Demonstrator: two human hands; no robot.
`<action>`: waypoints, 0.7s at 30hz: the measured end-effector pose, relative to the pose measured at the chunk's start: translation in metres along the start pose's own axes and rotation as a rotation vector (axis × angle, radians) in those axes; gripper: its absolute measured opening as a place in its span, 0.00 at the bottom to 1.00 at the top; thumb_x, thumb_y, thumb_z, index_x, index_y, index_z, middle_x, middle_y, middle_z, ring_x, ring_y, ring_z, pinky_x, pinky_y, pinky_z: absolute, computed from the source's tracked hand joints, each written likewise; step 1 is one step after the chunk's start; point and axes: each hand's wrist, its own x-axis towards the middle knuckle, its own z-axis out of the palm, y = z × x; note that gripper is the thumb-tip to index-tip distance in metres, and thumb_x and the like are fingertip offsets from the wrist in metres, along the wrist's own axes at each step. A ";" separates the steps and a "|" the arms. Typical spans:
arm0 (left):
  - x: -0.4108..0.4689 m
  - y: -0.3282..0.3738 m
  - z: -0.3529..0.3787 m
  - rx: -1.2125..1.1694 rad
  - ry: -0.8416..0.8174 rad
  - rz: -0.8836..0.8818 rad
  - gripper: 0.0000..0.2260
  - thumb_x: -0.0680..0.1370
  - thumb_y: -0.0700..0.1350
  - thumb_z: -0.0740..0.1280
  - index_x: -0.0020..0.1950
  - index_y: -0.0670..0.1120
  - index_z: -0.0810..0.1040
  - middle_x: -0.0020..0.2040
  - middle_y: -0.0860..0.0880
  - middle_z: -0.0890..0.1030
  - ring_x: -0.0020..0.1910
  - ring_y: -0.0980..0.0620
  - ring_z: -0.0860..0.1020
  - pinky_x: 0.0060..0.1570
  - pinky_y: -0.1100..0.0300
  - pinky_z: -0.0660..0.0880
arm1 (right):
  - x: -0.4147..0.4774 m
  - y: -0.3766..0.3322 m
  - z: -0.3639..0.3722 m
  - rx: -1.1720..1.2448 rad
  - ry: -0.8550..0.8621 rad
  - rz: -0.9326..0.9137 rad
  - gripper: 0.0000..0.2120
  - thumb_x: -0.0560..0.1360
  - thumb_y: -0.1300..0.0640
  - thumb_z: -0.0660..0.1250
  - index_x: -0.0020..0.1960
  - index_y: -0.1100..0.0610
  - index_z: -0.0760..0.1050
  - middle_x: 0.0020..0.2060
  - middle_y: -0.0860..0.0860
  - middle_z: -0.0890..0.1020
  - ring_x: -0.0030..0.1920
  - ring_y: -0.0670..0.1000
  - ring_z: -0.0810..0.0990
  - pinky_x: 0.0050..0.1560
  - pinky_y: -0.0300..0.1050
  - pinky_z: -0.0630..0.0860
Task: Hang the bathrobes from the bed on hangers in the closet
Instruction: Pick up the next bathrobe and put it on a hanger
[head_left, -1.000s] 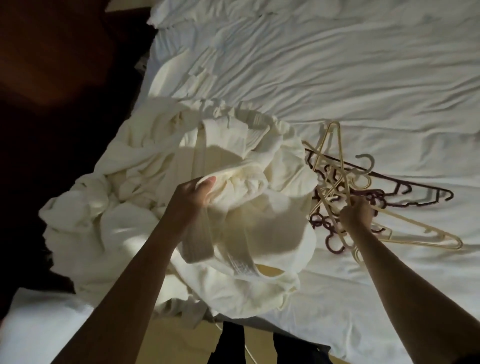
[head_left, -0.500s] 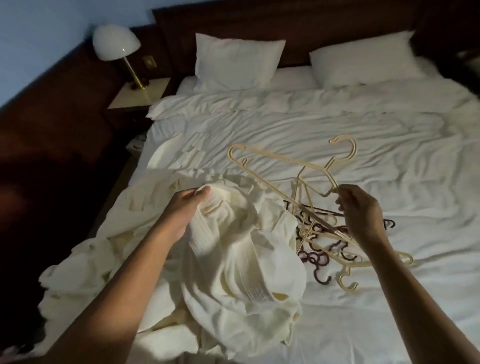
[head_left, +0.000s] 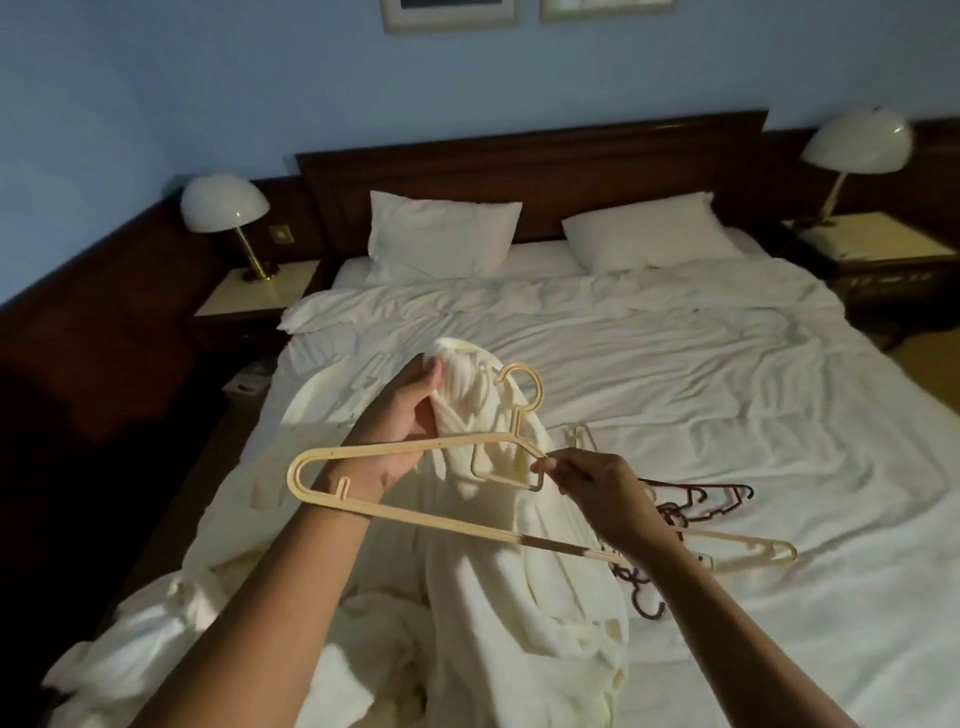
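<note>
1. Bed (head_left: 675, 364) — white sheets are rumpled, two pillows (head_left: 441, 234) are set at the far end, and the task's things are laid on the near half.
2. Bathrobe (head_left: 524, 582) — cream. It is lifted by a bunched upper part over the bed's left side, and the rest is draped down onto the sheet. A heap of cream fabric (head_left: 171, 639) is seen at lower left; whether it is a second robe cannot be told.
3. Cream hanger (head_left: 415, 514) is held up beside the robe's top with the hook upward and its bars crossed in front of the left wrist. It is not yet inside the garment.
4. Spare hangers (head_left: 722, 512), cream and dark, are tangled on the sheet just right of the robe.
5. Left hand (head_left: 410, 421) is closed round the bunched robe fabric. Right hand (head_left: 597, 488) has its fingertips pinched on the hanger's arm below the hook.
6. Step judged: the robe is being fitted to the hanger, early in the task. Next, a collar or shoulder opening must be found and one hanger end fed in; the bunched fabric probably needs spreading first. The closet is not in view.
</note>
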 end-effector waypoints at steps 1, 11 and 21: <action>-0.001 0.003 0.006 0.009 -0.011 0.016 0.17 0.85 0.46 0.60 0.69 0.37 0.74 0.63 0.38 0.80 0.64 0.39 0.79 0.66 0.42 0.76 | 0.000 -0.004 0.002 0.026 -0.014 -0.008 0.07 0.80 0.50 0.69 0.47 0.47 0.86 0.32 0.48 0.79 0.35 0.43 0.75 0.39 0.36 0.70; -0.003 0.017 0.027 0.161 -0.027 0.064 0.11 0.85 0.47 0.62 0.62 0.42 0.78 0.56 0.40 0.82 0.56 0.42 0.81 0.55 0.46 0.78 | 0.007 -0.024 -0.025 0.044 -0.240 -0.203 0.11 0.81 0.46 0.67 0.51 0.48 0.86 0.32 0.45 0.78 0.36 0.44 0.72 0.41 0.45 0.70; -0.015 0.055 0.026 0.651 -0.306 -0.134 0.17 0.79 0.37 0.69 0.67 0.47 0.78 0.60 0.47 0.83 0.60 0.50 0.81 0.61 0.56 0.76 | 0.066 -0.075 -0.087 -0.227 -0.109 -0.405 0.04 0.75 0.58 0.75 0.48 0.56 0.87 0.41 0.44 0.86 0.43 0.42 0.85 0.45 0.39 0.78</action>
